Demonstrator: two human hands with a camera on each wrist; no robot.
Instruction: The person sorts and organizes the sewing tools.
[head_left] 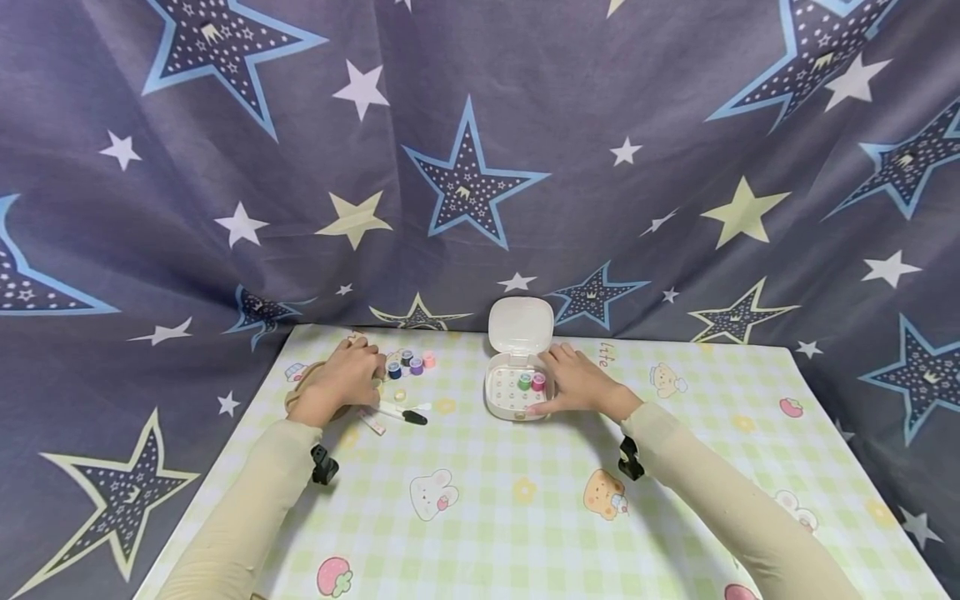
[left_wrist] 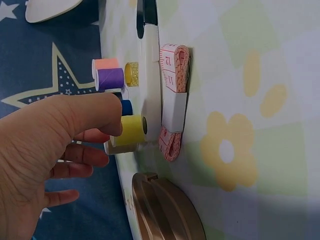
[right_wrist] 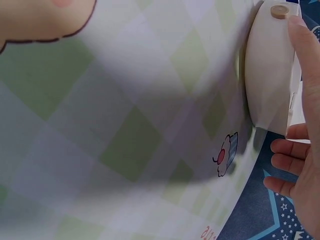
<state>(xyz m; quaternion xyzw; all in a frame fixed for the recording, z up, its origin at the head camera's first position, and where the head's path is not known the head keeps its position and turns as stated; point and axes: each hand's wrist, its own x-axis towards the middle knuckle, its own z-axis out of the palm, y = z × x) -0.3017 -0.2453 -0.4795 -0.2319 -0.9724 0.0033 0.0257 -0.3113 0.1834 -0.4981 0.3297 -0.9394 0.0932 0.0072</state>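
My left hand (head_left: pixel 347 377) is at the left of the table, pinching a yellow thread spool (left_wrist: pixel 128 131) between thumb and fingers. Behind its fingers, a beige spool (left_wrist: pixel 122 147) shows in part. Close by stand a purple spool (head_left: pixel 416 367), a pink spool (head_left: pixel 429 360) and a navy spool (head_left: pixel 394 371). With my right hand (head_left: pixel 577 381) I hold the right side of a white sewing box (head_left: pixel 498 408), thumb beside its round clasp (right_wrist: pixel 279 11). The box's lid (head_left: pixel 521 325) stands raised. Inside, a green spool (head_left: pixel 524 382) and a magenta spool (head_left: pixel 538 382) sit among small pegs.
A folded tape measure (left_wrist: pixel 172 70) lies beside a white stick-like tool with a black end (head_left: pixel 415 417). A gold thimble (left_wrist: pixel 131 75) is near the spools. Partly under my left hand lies a brown rounded case (left_wrist: pixel 172 210). Starry curtain (head_left: pixel 465 275) hangs behind the table.
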